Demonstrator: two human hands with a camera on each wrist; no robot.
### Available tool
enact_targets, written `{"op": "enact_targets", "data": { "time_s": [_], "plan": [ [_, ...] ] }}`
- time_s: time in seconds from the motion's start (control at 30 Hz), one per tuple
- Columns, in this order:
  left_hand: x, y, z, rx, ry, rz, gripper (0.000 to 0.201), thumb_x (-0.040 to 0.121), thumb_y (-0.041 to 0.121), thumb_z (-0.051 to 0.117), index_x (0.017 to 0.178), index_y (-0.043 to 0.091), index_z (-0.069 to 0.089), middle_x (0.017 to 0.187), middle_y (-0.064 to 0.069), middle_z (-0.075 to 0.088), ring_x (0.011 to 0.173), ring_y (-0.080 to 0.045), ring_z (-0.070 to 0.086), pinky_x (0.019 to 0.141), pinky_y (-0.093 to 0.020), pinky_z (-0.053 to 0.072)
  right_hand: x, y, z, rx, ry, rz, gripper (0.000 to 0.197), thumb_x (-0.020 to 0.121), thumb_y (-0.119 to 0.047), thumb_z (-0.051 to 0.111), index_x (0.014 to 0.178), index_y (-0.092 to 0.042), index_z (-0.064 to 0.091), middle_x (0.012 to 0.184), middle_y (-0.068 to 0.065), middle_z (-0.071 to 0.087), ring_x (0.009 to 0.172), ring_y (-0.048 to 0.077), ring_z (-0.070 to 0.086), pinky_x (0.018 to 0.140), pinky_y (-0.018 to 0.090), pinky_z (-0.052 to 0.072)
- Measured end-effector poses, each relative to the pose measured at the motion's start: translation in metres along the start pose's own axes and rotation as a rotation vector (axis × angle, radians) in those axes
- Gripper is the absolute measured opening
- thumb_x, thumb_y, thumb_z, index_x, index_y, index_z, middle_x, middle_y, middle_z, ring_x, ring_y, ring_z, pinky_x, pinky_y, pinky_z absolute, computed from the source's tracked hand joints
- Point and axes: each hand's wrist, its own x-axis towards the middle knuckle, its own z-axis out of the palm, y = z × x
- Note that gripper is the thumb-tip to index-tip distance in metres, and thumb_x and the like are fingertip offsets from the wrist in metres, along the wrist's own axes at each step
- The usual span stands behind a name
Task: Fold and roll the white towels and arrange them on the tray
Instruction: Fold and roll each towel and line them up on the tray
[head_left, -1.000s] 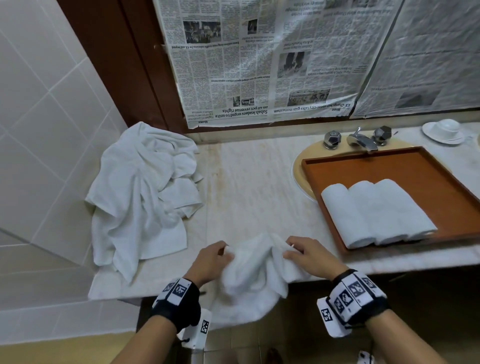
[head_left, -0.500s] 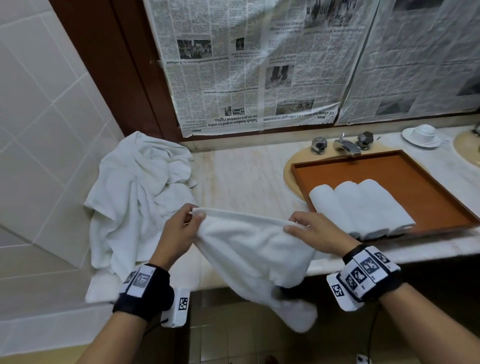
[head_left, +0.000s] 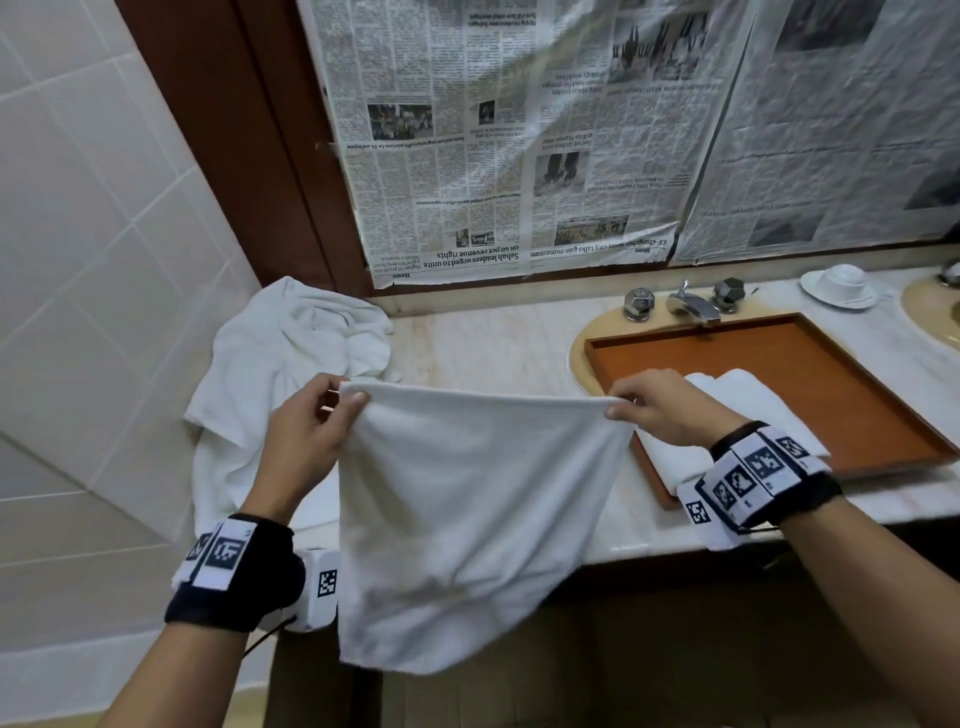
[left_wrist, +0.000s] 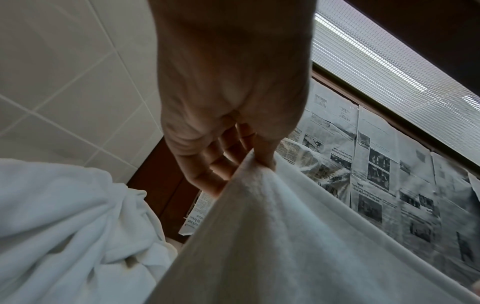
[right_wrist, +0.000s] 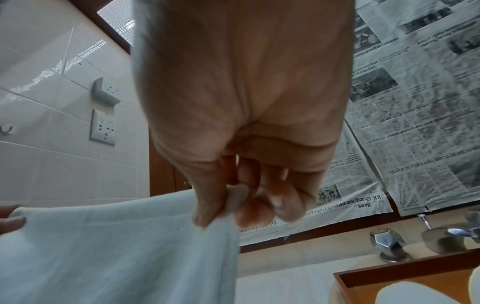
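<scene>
A white towel (head_left: 467, 525) hangs spread out in the air over the counter's front edge. My left hand (head_left: 332, 410) pinches its upper left corner (left_wrist: 255, 164) and my right hand (head_left: 631, 402) pinches its upper right corner (right_wrist: 231, 197), the top hem stretched taut between them. The brown wooden tray (head_left: 831, 374) sits at the right over a sink, with rolled white towels (head_left: 748, 405) lying in its near left part, partly hidden by my right wrist. A heap of crumpled white towels (head_left: 280, 364) lies on the counter at the left.
The marble counter (head_left: 498, 348) runs below a mirror covered with newspaper (head_left: 519, 145). A chrome tap (head_left: 691, 304) with two knobs stands behind the tray. A white cup on a saucer (head_left: 839, 283) sits at the far right. A tiled wall (head_left: 88, 260) closes the left side.
Both hands have risen and moved apart, lifting the bunched towel off the counter edge and stretching it out flat by its top corners.
</scene>
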Motion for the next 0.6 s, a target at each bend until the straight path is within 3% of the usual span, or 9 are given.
{"op": "enact_targets", "data": {
  "time_s": [0.03, 0.1, 0.17, 0.2, 0.33, 0.43, 0.5, 0.53, 0.6],
  "plan": [
    [0.004, -0.002, -0.003, 0.003, 0.003, -0.003, 0.014, 0.094, 0.036, 0.066, 0.089, 0.023, 0.065, 0.082, 0.006, 0.069, 0.073, -0.005, 0.061, 0.066, -0.026, 0.049, 0.003, -0.001, 0.000, 0.009, 0.048, 0.011, 0.021, 0.095, -0.027, 0.063, 0.081, -0.013, 0.067, 0.072, 0.004, 0.063, 0.070, 0.020, 0.055, 0.064, 0.034, 0.041],
    [0.011, -0.005, -0.008, -0.017, -0.013, -0.020, 0.012, 0.092, 0.037, 0.068, 0.089, 0.026, 0.067, 0.080, 0.007, 0.069, 0.077, -0.008, 0.065, 0.071, -0.035, 0.056, 0.009, -0.002, -0.001, 0.052, 0.147, 0.022, 0.020, 0.096, -0.024, 0.061, 0.085, -0.009, 0.067, 0.070, 0.004, 0.065, 0.071, 0.022, 0.060, 0.066, 0.033, 0.045],
    [0.017, -0.007, -0.010, -0.026, -0.038, -0.023, 0.011, 0.092, 0.034, 0.069, 0.088, 0.025, 0.068, 0.079, 0.007, 0.069, 0.080, -0.017, 0.068, 0.070, -0.042, 0.061, 0.013, -0.005, -0.004, 0.131, 0.219, 0.038, 0.017, 0.097, -0.022, 0.059, 0.085, -0.011, 0.065, 0.065, 0.000, 0.066, 0.060, 0.011, 0.062, 0.056, 0.019, 0.042],
    [0.020, -0.006, -0.010, -0.014, -0.042, -0.015, 0.010, 0.092, 0.032, 0.070, 0.086, 0.024, 0.068, 0.079, 0.005, 0.069, 0.078, -0.019, 0.068, 0.067, -0.041, 0.062, 0.015, -0.008, -0.005, 0.171, 0.245, 0.046, 0.016, 0.097, -0.021, 0.057, 0.085, -0.012, 0.064, 0.062, 0.001, 0.067, 0.053, 0.004, 0.060, 0.052, 0.015, 0.039],
    [0.036, -0.012, -0.005, 0.092, -0.003, 0.069, 0.013, 0.092, 0.032, 0.069, 0.082, 0.024, 0.066, 0.073, 0.008, 0.066, 0.069, -0.014, 0.065, 0.066, -0.037, 0.057, 0.029, -0.017, -0.004, 0.248, 0.366, 0.101, 0.016, 0.097, -0.020, 0.056, 0.084, -0.013, 0.061, 0.060, 0.001, 0.070, 0.047, 0.003, 0.058, 0.051, 0.016, 0.042],
    [0.047, -0.023, 0.004, 0.123, -0.005, 0.054, 0.014, 0.092, 0.031, 0.068, 0.083, 0.022, 0.066, 0.074, 0.010, 0.065, 0.069, -0.003, 0.060, 0.066, -0.018, 0.045, 0.040, -0.016, 0.005, 0.330, 0.423, 0.127, 0.011, 0.095, -0.015, 0.059, 0.084, -0.015, 0.062, 0.062, 0.001, 0.070, 0.053, 0.011, 0.065, 0.051, 0.016, 0.047],
    [0.053, -0.030, 0.012, 0.133, -0.018, 0.017, 0.013, 0.092, 0.031, 0.068, 0.084, 0.021, 0.066, 0.077, 0.010, 0.067, 0.071, -0.003, 0.061, 0.063, -0.009, 0.039, 0.047, -0.011, 0.011, 0.366, 0.413, 0.148, 0.009, 0.093, -0.013, 0.062, 0.085, -0.016, 0.063, 0.065, 0.002, 0.070, 0.057, 0.012, 0.067, 0.055, 0.018, 0.049],
    [0.056, -0.034, 0.016, 0.117, -0.026, -0.011, 0.013, 0.092, 0.032, 0.067, 0.085, 0.021, 0.066, 0.078, 0.009, 0.068, 0.072, -0.006, 0.063, 0.064, -0.009, 0.040, 0.051, -0.009, 0.014, 0.379, 0.405, 0.165, 0.008, 0.093, -0.013, 0.062, 0.086, -0.016, 0.064, 0.066, 0.003, 0.071, 0.058, 0.013, 0.068, 0.057, 0.019, 0.050],
    [0.064, -0.041, 0.024, 0.068, -0.036, -0.074, 0.012, 0.093, 0.034, 0.066, 0.085, 0.024, 0.066, 0.071, 0.006, 0.070, 0.070, -0.011, 0.067, 0.069, -0.023, 0.049, 0.060, -0.003, 0.017, 0.424, 0.403, 0.201, 0.008, 0.094, -0.012, 0.061, 0.086, -0.015, 0.064, 0.066, 0.005, 0.070, 0.059, 0.016, 0.068, 0.060, 0.024, 0.055]
  ]
}}
